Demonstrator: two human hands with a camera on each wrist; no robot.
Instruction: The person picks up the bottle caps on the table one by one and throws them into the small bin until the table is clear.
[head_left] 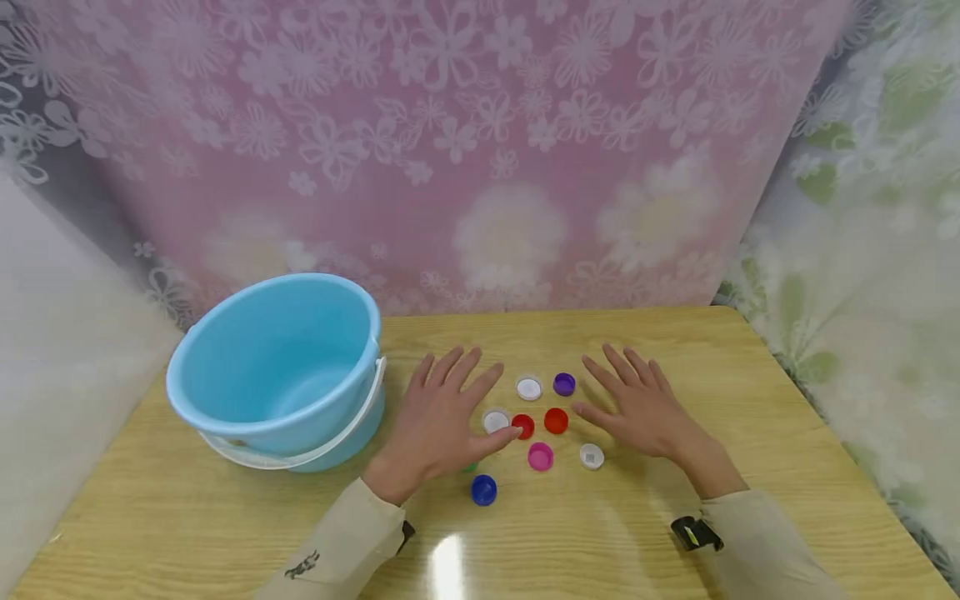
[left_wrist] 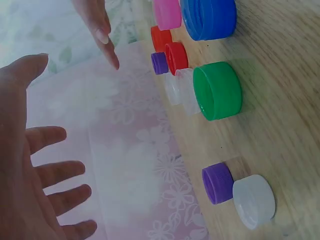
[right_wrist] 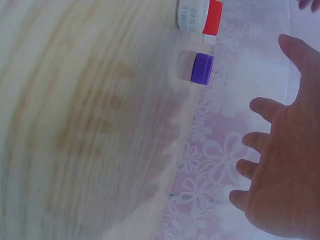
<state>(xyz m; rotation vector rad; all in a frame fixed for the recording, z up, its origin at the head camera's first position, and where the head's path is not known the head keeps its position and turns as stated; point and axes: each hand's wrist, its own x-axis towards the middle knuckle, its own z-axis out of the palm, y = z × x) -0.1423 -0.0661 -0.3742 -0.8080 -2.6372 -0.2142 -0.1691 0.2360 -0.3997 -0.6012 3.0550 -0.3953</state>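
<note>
Both hands hover palm down over a wooden table, fingers spread, holding nothing. My left hand (head_left: 438, 417) is above the left side of a group of bottle caps, hiding some from the head view. In the left wrist view a green cap (left_wrist: 218, 91), a purple cap (left_wrist: 217, 183) and a white cap (left_wrist: 254, 201) lie beneath it. My right hand (head_left: 648, 408) is right of the group, nearest a purple cap (head_left: 564, 384) and a white printed cap (head_left: 592, 456). Between the hands lie red caps (head_left: 556, 421), a pink cap (head_left: 541, 457) and clear-white caps (head_left: 528, 387); a blue cap (head_left: 483, 490) is nearer the front.
A light blue bucket (head_left: 352, 421) with a white handle (head_left: 337, 442) stands upright left of my left hand. Behind the table (head_left: 750, 417) hangs a pink floral curtain (head_left: 510, 167). A pale leafy curtain (head_left: 862, 275) borders the right side.
</note>
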